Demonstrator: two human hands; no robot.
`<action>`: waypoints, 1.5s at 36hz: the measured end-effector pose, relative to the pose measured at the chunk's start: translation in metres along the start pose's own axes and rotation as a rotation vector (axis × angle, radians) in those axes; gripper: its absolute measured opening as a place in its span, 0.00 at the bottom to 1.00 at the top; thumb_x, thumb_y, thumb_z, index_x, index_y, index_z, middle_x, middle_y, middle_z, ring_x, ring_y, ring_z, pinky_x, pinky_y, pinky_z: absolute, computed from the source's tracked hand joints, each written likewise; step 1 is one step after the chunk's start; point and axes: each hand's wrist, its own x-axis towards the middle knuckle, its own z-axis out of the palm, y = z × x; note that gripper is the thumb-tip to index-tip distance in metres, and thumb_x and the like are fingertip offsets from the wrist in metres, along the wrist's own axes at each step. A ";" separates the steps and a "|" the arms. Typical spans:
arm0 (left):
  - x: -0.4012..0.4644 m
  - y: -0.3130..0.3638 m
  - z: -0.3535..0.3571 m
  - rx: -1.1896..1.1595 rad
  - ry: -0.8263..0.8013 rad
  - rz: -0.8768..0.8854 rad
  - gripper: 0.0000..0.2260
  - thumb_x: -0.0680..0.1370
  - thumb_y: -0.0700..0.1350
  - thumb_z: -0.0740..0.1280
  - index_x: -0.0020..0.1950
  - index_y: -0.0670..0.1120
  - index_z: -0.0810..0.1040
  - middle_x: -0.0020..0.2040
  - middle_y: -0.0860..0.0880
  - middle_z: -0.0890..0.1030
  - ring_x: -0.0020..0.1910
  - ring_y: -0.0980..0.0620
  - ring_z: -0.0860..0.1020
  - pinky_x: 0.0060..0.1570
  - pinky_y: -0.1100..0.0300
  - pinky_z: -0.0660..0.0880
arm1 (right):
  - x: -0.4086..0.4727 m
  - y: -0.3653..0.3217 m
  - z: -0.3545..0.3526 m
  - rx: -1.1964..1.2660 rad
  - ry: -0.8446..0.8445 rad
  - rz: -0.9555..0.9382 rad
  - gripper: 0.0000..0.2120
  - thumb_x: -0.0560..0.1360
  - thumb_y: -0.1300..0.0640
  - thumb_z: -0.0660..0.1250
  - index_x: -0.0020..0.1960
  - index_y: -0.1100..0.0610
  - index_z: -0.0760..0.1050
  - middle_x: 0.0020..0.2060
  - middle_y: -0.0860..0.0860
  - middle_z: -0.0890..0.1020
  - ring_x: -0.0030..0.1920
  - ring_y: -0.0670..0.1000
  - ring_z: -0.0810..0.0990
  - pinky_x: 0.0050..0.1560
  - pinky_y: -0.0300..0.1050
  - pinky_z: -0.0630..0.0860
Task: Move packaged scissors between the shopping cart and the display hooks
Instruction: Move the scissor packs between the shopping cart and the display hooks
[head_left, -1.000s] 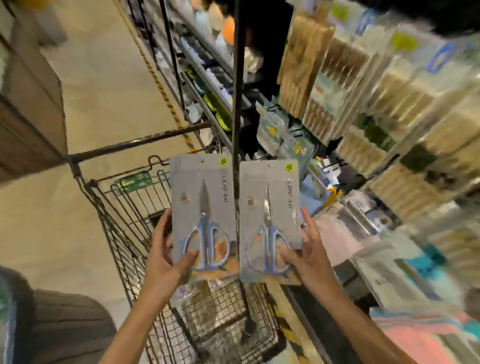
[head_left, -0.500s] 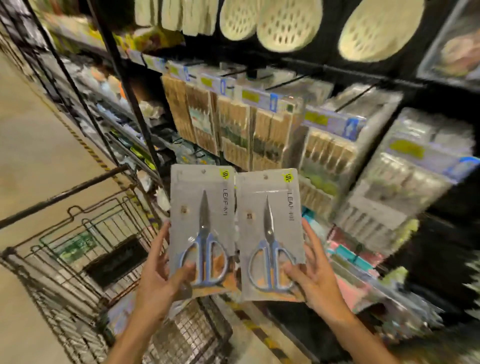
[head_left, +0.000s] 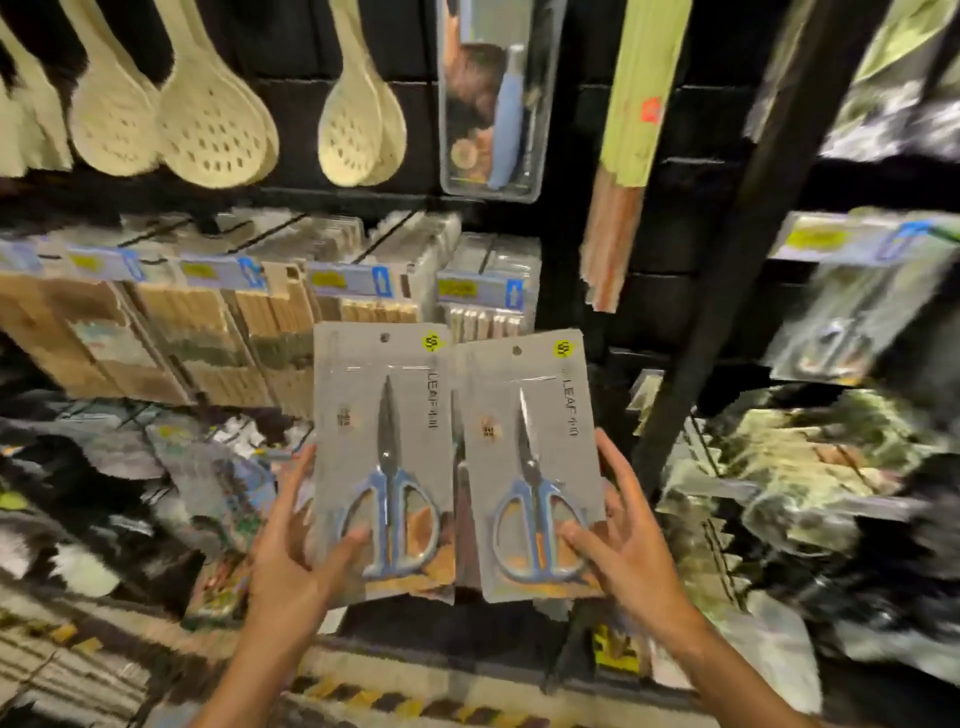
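Observation:
Two grey cards, each with blue-handled scissors under clear plastic, stand upright side by side in front of the shelving. My left hand grips the left scissors pack at its lower left, thumb on the front. My right hand grips the right scissors pack at its lower right edge, thumb on the front. Each card has a hang hole at the top. At the right, blurred, more scissors packs hang on a display hook. The shopping cart is out of view.
Cream slotted spoons hang above on the dark wall. A row of chopstick packs with blue price tags fills the hooks behind the cards. A black upright post stands right of my hands. Low shelves hold blurred packaged goods.
The view has swung right and up from the cart to the shelving. Both hands have kept hold of their packs and raised them towards the hooks; the cart has left the frame.

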 end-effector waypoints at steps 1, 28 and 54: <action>0.001 0.001 0.004 -0.001 -0.039 0.012 0.38 0.72 0.39 0.74 0.71 0.73 0.65 0.72 0.65 0.72 0.69 0.60 0.74 0.68 0.50 0.73 | -0.008 -0.005 -0.004 -0.003 0.034 -0.005 0.41 0.77 0.67 0.69 0.77 0.34 0.57 0.73 0.48 0.72 0.73 0.52 0.72 0.70 0.61 0.72; -0.061 0.058 0.193 -0.240 -0.658 0.175 0.39 0.72 0.44 0.77 0.76 0.66 0.63 0.74 0.65 0.69 0.71 0.59 0.72 0.68 0.51 0.70 | -0.209 -0.084 -0.123 -0.264 0.663 -0.086 0.40 0.77 0.70 0.68 0.79 0.44 0.54 0.67 0.35 0.76 0.68 0.44 0.76 0.64 0.46 0.77; -0.145 0.123 0.383 -0.163 -0.468 0.220 0.39 0.73 0.39 0.75 0.73 0.71 0.64 0.63 0.55 0.82 0.60 0.58 0.81 0.53 0.68 0.79 | -0.229 -0.114 -0.345 -0.148 0.589 -0.189 0.39 0.77 0.66 0.69 0.75 0.33 0.60 0.71 0.41 0.75 0.67 0.51 0.78 0.61 0.53 0.80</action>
